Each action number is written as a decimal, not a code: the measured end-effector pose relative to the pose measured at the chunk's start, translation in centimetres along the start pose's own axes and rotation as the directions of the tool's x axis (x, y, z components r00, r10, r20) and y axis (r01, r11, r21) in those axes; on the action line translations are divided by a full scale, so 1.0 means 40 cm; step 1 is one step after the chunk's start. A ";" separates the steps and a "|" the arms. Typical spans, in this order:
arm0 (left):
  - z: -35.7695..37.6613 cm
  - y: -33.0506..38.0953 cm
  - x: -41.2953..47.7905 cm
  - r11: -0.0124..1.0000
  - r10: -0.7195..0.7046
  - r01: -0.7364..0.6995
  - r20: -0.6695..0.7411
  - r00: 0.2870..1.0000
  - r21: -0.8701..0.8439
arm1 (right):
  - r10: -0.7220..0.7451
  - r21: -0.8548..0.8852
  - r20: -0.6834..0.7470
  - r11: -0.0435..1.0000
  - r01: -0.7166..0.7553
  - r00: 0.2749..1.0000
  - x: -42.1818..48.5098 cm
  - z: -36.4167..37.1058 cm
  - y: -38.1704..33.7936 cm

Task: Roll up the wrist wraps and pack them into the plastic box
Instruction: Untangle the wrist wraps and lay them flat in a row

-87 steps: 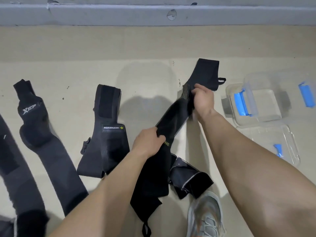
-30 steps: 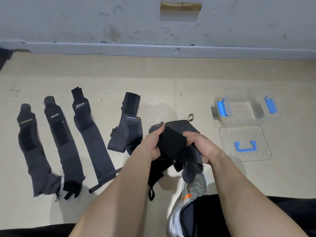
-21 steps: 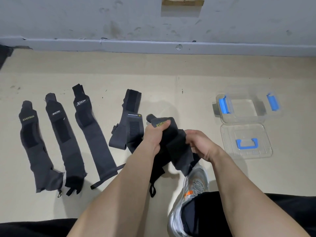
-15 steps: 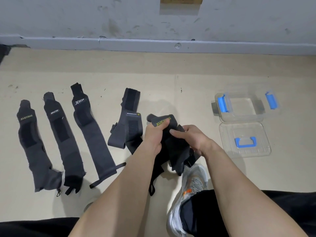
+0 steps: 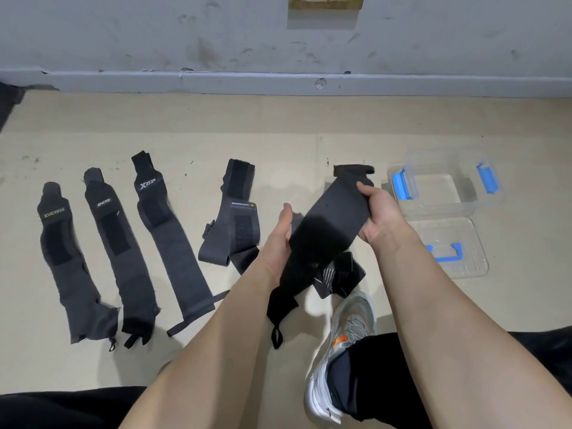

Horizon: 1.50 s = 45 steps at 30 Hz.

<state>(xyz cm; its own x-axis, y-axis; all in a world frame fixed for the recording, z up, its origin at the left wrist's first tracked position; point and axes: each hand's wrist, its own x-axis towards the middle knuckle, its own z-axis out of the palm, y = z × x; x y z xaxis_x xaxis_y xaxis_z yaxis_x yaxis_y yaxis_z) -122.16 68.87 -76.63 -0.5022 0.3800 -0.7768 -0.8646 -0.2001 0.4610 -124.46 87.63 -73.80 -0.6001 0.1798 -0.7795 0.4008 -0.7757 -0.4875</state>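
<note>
Both hands hold one black wrist wrap (image 5: 328, 224) stretched slantwise above the floor. My right hand (image 5: 376, 216) grips its upper end near the box. My left hand (image 5: 280, 235) holds its middle, and the lower end with a thumb loop hangs to the floor. Another dark wrap (image 5: 335, 275) lies crumpled under it. Several more wraps lie flat in a row to the left: XUEYING (image 5: 66, 261), a second (image 5: 123, 261), XTEP (image 5: 168, 239), and a folded one (image 5: 233, 218). The clear plastic box (image 5: 445, 204) with blue latches stands open at the right.
The box's clear lid (image 5: 464, 261) with a blue handle lies on the floor in front of the box. My grey shoe (image 5: 339, 357) stands just below the held wrap. A grey wall with a baseboard (image 5: 278, 83) runs along the far side.
The wrap was bunched between both hands; now it is pulled out straight. My right hand has moved up and right with its end, towards the box.
</note>
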 end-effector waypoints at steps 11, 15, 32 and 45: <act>-0.035 0.042 -0.029 0.961 0.165 -0.169 0.036 0.986 0.218 | -0.306 -0.532 -0.043 0.813 0.238 0.951 -0.012 -0.017 0.027; -0.046 0.059 -0.020 0.966 0.150 -0.151 0.018 0.988 0.210 | -0.373 -0.821 0.379 0.288 0.494 0.847 -0.018 -0.039 0.057; -0.063 0.073 -0.037 0.995 -0.076 0.073 0.049 0.996 0.063 | 0.067 -0.838 0.470 0.348 0.421 0.880 -0.024 -0.009 0.035; -0.085 0.041 -0.002 0.978 0.109 -0.101 -0.039 0.993 0.182 | -0.168 -0.638 0.268 0.707 0.305 0.949 -0.029 -0.026 -0.013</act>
<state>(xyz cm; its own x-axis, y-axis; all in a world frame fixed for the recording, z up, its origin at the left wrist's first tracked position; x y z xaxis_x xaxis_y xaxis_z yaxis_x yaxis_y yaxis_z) -123.60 65.42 -77.28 -0.5941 0.3208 -0.7377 -0.7915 -0.0698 0.6071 -123.27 88.45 -73.06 -0.8221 0.1387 -0.5522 0.5418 -0.1071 -0.8336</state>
